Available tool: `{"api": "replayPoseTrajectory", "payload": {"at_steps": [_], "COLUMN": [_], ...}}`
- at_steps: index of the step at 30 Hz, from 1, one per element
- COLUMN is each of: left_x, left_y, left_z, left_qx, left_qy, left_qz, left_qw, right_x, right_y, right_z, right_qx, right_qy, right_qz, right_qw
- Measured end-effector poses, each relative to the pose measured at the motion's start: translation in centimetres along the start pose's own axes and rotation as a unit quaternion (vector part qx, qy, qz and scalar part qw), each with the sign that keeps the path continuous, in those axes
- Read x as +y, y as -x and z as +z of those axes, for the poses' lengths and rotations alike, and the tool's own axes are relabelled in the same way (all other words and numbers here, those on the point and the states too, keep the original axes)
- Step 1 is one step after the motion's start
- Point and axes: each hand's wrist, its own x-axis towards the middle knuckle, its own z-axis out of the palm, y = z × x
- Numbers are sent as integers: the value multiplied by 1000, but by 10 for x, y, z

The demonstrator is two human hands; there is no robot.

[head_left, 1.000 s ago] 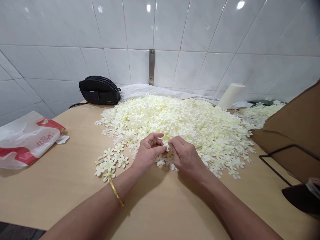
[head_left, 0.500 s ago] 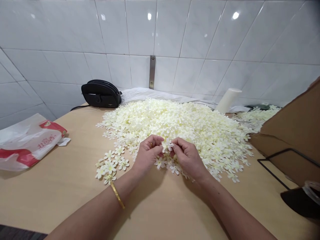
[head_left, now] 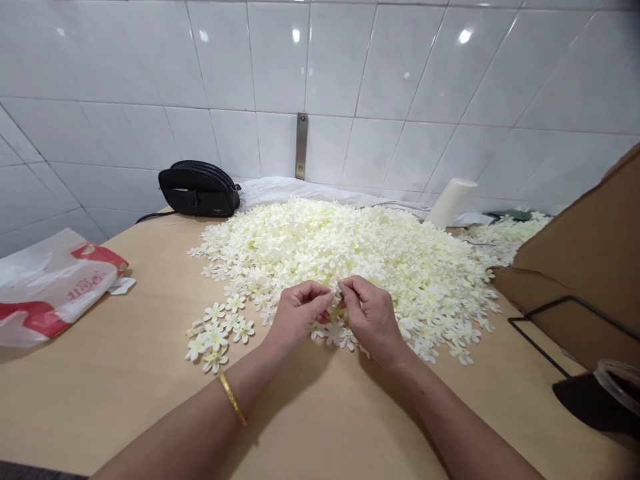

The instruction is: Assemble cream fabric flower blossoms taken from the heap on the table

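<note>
My left hand and my right hand meet at the front edge of a wide heap of pale yellow-white artificial flowers. Between the fingertips of both hands is a small white artificial flower, pinched from either side and mostly covered by the fingers. A gold bangle circles my left wrist. Left of that wrist lies a small separate group of artificial flowers, flat on the table.
A red and white plastic bag lies at the left. Behind the heap stand a black pouch and a white roll, against a tiled wall. On the right are a cardboard box, a black wire frame and a dark cup.
The fingertips have closed further over the flower, so less of it shows. Both hands stay in nearly the same spot, and the whole view has shifted slightly.
</note>
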Motion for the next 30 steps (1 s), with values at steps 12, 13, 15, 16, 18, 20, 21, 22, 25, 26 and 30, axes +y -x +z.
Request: {"api": "replayPoseTrajectory", "payload": {"at_steps": [12, 13, 15, 16, 18, 20, 21, 22, 25, 26, 30], "left_x": [-1, -2, -2, -2, 0, 3, 4, 5, 10, 12, 23], "left_y": [1, 2, 3, 5, 9, 13, 14, 16, 14, 12, -1], "left_z": [2, 3, 5, 6, 6, 3, 0, -3, -12, -13, -7], "left_qx": [34, 35, 35, 33, 21, 15, 18, 25, 67, 84, 129], "left_qy": [8, 15, 24, 24, 20, 27, 39, 55, 103, 118, 162], "left_qz": [23, 21, 13, 7, -6, -18, -22, -26, -38, -43, -53], "left_qw": [999, 999, 999, 999, 1000, 999, 999, 998, 992, 989, 977], "right_x": [-6, -5, -3, -2, 1, 1, 0, -2, -9, -9, 2], "right_y": [-51, -60, -79, -87, -101, -107, -106, -103, -84, -77, -63], "right_z": [-41, -41, -38, -35, -28, -22, -21, -20, -25, -27, -35], "right_qx": [97, 83, 55, 40, 19, 10, 11, 14, 37, 46, 61], "right_qy": [154, 182, 237, 256, 264, 258, 254, 246, 183, 152, 100], "right_qz": [-105, -124, -141, -139, -140, -137, -133, -131, -125, -117, 16], "right_qw": [978, 972, 960, 956, 954, 956, 958, 960, 975, 980, 993]}}
